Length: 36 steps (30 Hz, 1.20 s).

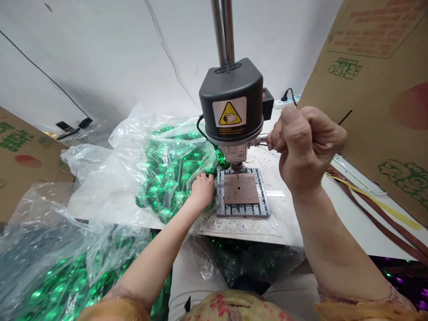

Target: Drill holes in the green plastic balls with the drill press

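Note:
A small black and silver bench drill press (232, 96) stands in front of me. Its thin bit comes down over a brown square board (245, 196), which has a dark hole and lies on the slotted metal base (265, 209). My right hand (304, 142) is closed in a fist around the press's feed lever (262, 139), right of the motor housing. Left of the base, my left hand (202, 189) reaches to the mouth of a clear plastic bag of shiny green balls (167, 171). Its fingers curl down among the balls, and the fingertips are hidden.
Dark shavings lie scattered on the white table (290, 227). A second bag of green balls (63, 285) sits lower left. Cardboard boxes flank the table at right (377, 102) and left (26, 165). Brown and yellow straps (377, 205) lie at right, with a power strip (282, 102) behind.

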Each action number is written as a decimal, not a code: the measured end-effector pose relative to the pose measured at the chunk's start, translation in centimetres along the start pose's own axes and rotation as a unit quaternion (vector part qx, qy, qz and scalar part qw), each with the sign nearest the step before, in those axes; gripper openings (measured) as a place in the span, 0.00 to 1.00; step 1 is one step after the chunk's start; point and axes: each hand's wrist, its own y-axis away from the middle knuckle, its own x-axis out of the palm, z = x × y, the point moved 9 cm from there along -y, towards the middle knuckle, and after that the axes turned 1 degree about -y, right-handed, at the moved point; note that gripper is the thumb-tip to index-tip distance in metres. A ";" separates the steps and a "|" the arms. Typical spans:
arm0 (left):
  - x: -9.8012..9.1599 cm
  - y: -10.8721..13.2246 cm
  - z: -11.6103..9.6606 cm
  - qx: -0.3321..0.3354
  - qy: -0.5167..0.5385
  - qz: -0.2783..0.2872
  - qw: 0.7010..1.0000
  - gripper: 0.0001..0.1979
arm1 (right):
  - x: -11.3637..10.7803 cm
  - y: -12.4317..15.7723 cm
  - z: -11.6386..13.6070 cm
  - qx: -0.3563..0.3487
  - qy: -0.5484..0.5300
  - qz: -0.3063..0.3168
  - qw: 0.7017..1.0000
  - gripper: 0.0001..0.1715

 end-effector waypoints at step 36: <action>2.5 2.6 -3.0 -0.073 0.880 0.063 0.465 0.15 | 0.3 0.5 0.7 -0.055 -0.011 0.028 0.998 0.26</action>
